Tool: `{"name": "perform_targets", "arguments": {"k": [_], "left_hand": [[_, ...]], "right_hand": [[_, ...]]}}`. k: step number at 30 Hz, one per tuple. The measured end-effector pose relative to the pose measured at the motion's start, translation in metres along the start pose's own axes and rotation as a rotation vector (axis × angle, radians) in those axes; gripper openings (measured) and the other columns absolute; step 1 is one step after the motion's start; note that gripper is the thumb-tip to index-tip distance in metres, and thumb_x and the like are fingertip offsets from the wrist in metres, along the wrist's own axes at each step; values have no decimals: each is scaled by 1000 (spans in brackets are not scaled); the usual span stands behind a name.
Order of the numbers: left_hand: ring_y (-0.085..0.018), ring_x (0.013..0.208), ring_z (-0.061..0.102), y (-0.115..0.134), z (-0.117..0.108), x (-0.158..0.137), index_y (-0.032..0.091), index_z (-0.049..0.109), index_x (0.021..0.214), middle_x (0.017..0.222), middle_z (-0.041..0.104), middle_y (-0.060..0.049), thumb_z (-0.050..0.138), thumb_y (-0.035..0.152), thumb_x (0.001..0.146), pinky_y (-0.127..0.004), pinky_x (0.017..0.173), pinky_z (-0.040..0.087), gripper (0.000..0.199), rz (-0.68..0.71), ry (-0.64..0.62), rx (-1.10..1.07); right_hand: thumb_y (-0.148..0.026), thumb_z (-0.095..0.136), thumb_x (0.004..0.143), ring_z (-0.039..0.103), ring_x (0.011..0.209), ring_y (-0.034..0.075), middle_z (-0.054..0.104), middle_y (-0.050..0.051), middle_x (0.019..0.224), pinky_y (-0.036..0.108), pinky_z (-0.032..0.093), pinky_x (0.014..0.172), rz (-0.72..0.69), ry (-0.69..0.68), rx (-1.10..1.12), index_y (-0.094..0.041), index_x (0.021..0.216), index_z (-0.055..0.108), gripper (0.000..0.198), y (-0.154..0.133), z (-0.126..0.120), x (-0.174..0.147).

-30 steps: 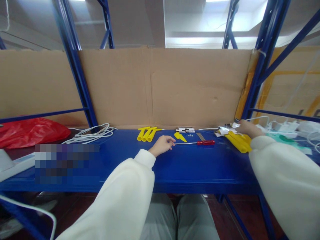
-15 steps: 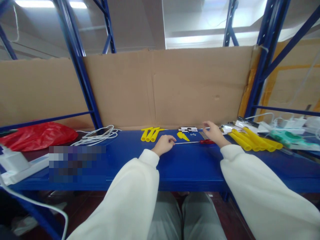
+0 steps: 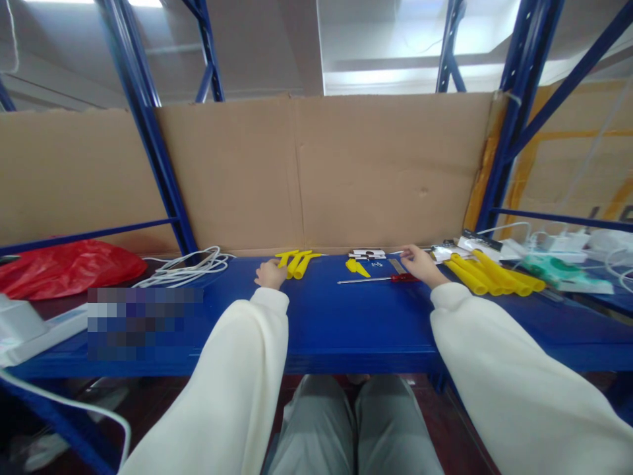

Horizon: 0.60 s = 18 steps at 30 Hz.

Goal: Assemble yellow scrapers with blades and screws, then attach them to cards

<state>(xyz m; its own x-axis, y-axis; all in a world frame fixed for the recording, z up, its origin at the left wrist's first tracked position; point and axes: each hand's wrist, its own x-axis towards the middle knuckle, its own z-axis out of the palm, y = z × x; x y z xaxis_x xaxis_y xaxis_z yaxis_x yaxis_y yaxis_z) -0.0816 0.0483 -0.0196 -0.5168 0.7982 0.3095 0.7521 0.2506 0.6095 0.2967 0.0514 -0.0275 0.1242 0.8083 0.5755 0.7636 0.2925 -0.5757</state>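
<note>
Yellow tubes (image 3: pixel 300 265) lie near back edge of bench (image 3: pixel 341 323); left hand (image 3: pixel 271 274) at leftmost one, right hand (image 3: pixel 419 264) by red screwdriver (image 3: pixel 401 278) (can't tell either grip from here).

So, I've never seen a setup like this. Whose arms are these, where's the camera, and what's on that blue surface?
No machine here: these are a person's own hands, filmed by one camera worn on the head, looking forward and down. On the blue table lie three yellow tubes, a red-handled screwdriver, small yellow pieces and another yellow bunch. The left hand is at the three tubes; the right hand is by the screwdriver's handle. Whether either holds anything, I can't tell.
</note>
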Motion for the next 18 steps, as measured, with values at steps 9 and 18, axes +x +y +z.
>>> {"name": "perform_targets", "arguments": {"k": [9,18], "left_hand": [[-36,115,59,-5,5,6,23,68,112,111,71,-15,65,34,79,-50,97,39,35,-35,11,-16],[-32,101,66,-15,10,21,20,66,91,92,72,-13,76,23,65,-40,83,51,27,14,3,-582]], "right_hand": [[-9,56,76,68,85,19,72,10,95,35,54,85,12,-6,13,-15,103,64,29,7,2,1],[-10,55,78,68,87,20,72,11,98,34,53,86,24,-27,-3,-14,108,63,32,4,0,1]]}}
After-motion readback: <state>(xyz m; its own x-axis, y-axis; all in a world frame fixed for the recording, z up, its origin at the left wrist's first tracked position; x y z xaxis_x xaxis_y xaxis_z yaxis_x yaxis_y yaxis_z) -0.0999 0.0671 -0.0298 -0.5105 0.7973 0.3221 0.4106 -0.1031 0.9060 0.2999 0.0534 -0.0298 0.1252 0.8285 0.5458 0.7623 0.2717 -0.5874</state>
